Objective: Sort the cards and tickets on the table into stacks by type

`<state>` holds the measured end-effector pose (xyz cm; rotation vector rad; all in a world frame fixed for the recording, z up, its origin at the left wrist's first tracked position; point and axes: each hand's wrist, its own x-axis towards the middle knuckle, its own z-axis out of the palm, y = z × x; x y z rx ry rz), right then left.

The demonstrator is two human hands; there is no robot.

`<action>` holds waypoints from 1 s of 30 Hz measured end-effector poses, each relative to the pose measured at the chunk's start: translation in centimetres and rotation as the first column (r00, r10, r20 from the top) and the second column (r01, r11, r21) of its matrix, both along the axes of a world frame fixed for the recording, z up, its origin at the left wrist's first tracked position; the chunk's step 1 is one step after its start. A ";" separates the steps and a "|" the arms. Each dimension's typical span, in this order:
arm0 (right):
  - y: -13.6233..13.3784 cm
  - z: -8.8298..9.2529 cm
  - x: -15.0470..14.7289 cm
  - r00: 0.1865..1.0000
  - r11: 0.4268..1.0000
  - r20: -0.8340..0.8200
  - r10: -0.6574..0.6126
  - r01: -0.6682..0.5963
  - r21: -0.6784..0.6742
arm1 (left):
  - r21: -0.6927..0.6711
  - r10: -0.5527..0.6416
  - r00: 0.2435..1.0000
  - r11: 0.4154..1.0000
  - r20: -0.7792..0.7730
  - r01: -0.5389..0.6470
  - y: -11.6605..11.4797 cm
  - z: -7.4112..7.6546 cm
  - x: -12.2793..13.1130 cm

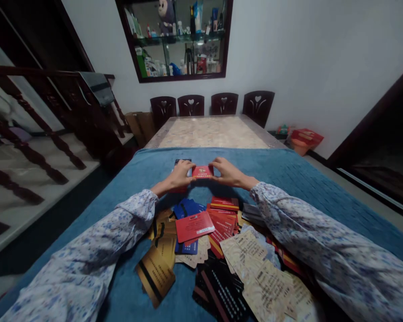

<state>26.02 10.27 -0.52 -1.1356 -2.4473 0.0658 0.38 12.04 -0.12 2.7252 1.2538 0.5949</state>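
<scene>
Both my arms reach forward over a blue cloth (289,179) that covers the near part of a long table. My left hand (179,175) and my right hand (227,173) pinch the two ends of a small stack of red cards (202,171) and hold it just above the cloth. A dark card (182,161) lies behind my left hand. Between my forearms spreads a loose heap of cards (218,241): red, blue, gold, black and cream ones, overlapping.
The bare marble tabletop (211,132) stretches beyond the cloth to several dark wooden chairs (208,105) at the far end. A glass wall cabinet (179,38) hangs above them. A dark wooden railing (36,116) runs on the left. Red boxes (304,138) sit on the floor at right.
</scene>
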 end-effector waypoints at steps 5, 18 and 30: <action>2.6 -0.6 0.0 0.998 0.999 0.030 -0.052 0.052 -0.011 | -0.062 0.024 0.998 0.998 -0.051 -0.027 3.2 -0.3 0.5; 6.7 -1.3 -0.7 0.967 0.974 0.155 -0.202 0.215 -0.069 | -0.182 0.105 0.991 0.976 -0.076 -0.118 8.5 -0.8 2.0; 8.2 -1.8 -1.0 0.947 0.945 0.161 -0.278 0.300 -0.130 | -0.249 0.187 0.973 0.944 -0.133 -0.216 10.3 -1.3 2.8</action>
